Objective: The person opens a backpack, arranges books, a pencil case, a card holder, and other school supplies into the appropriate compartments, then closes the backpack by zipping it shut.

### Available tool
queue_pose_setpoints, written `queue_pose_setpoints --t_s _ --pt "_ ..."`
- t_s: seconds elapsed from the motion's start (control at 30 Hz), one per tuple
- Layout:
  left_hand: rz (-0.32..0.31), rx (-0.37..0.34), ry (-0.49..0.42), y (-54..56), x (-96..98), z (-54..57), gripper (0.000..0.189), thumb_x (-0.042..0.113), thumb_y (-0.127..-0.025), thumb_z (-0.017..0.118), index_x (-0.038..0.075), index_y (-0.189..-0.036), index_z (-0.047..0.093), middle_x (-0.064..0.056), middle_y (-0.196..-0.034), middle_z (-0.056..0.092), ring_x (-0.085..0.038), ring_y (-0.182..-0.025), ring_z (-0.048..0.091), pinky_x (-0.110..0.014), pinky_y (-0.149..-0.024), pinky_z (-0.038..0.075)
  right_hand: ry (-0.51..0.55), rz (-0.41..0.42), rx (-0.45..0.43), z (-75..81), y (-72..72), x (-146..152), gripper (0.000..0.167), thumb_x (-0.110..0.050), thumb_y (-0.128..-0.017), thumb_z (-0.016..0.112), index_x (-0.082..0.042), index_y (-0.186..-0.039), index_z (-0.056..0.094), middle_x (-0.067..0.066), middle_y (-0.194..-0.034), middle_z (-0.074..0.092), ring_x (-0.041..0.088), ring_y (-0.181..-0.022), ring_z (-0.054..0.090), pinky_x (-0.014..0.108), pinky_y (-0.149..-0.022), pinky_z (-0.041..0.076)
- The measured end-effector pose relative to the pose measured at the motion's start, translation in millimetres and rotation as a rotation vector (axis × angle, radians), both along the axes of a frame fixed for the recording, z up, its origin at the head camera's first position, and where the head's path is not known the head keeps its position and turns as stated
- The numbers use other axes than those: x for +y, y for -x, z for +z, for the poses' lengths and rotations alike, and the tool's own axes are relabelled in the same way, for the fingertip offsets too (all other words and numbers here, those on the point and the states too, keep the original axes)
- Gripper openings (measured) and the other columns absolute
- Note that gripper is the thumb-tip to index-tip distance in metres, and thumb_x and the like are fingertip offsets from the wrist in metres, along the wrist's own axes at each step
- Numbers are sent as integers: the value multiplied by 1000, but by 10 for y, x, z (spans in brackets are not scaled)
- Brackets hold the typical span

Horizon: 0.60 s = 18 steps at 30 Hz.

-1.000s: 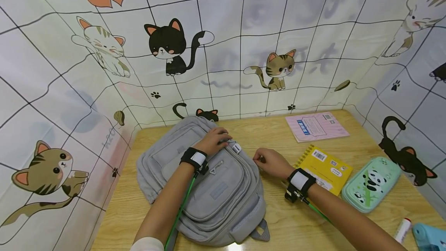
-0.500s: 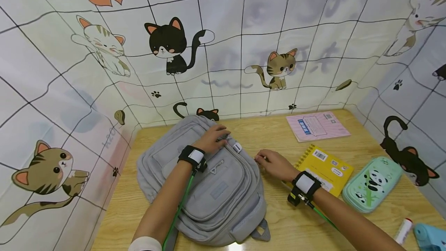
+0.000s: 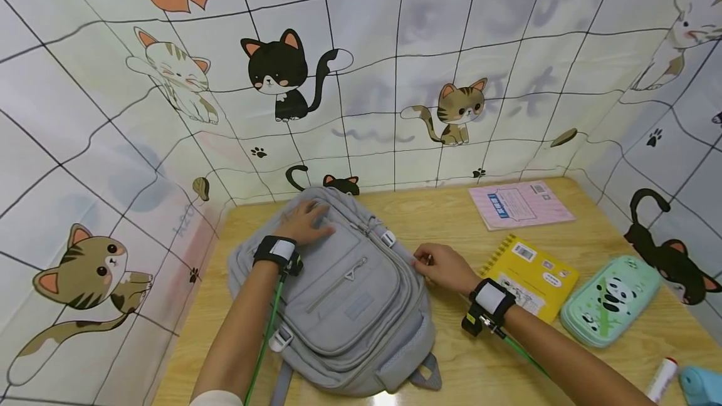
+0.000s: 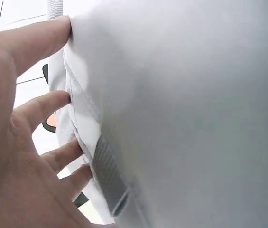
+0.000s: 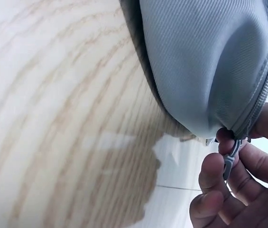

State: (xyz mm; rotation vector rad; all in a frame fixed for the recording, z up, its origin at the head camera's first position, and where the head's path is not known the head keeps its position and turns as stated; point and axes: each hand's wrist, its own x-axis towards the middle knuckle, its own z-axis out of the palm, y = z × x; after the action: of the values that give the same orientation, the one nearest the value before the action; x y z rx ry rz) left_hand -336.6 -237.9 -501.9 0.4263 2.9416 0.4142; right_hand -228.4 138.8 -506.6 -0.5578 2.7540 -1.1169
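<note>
A grey backpack (image 3: 338, 293) lies front side up on the wooden table. My left hand (image 3: 303, 224) rests on its upper left part with the fingers spread. In the left wrist view, the fingertips (image 4: 62, 99) of that hand touch the grey fabric near a seam. At the backpack's right edge my right hand (image 3: 445, 266) has its fingers curled. The right wrist view shows this hand (image 5: 247, 180) pinching a grey zipper pull (image 5: 229, 161) at the end of a zipped seam. A second zipper pull (image 3: 355, 268) lies on the front pocket.
Right of the backpack lie a yellow spiral notebook (image 3: 533, 277), a pink booklet (image 3: 521, 204) and a green panda pencil case (image 3: 612, 299). A white marker with a red end (image 3: 661, 381) and a blue item (image 3: 701, 386) are at the lower right. Cat-print cloth (image 3: 372, 80) surrounds the table.
My left hand has moved left from the backpack's top zipper area onto its upper left fabric, uncovering the strap and buckle there. The right hand stays at the right edge.
</note>
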Motion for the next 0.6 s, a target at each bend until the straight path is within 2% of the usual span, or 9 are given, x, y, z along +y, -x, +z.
queue_pose_setpoints --t_s 0.1,0.2,0.4,0.5,0.6 --pt "13 -27 -10 -122 32 122 77 75 -77 44 36 -143 29 -4 -154 13 -35 -141 11 -74 -99 1 -35 -9 17 71 4 1 9 -30 -89 59 -23 -89 65 -8 -75 59 10 -52 52 27 -48 41" --pt "23 -56 2 -219 50 225 76 69 -79 48 32 -143 30 -6 -154 13 -36 -141 12 -72 -101 8 -86 -15 58 101 76 25 11 -31 -89 59 -22 -90 65 -8 -75 59 9 -55 51 27 -49 40" --pt "45 -25 113 -332 -87 197 77 76 -76 45 34 -140 34 -8 -152 18 -41 -135 24 -71 -90 30 -182 9 111 110 416 46 15 -31 -89 59 -19 -95 67 -6 -80 62 8 -66 55 28 -58 44" --pt "75 -45 147 -498 -79 305 73 71 -78 48 33 -140 34 -10 -151 21 -42 -135 25 -71 -86 32 -237 13 136 149 581 24 18 -30 -89 59 -18 -97 68 -3 -85 65 11 -72 58 31 -62 47" --pt "110 -75 136 -715 -29 462 70 63 -81 53 29 -140 36 -14 -149 23 -44 -134 23 -73 -86 30 -282 19 144 208 699 -18 19 -29 -89 59 -16 -99 69 0 -90 66 14 -77 60 34 -65 49"
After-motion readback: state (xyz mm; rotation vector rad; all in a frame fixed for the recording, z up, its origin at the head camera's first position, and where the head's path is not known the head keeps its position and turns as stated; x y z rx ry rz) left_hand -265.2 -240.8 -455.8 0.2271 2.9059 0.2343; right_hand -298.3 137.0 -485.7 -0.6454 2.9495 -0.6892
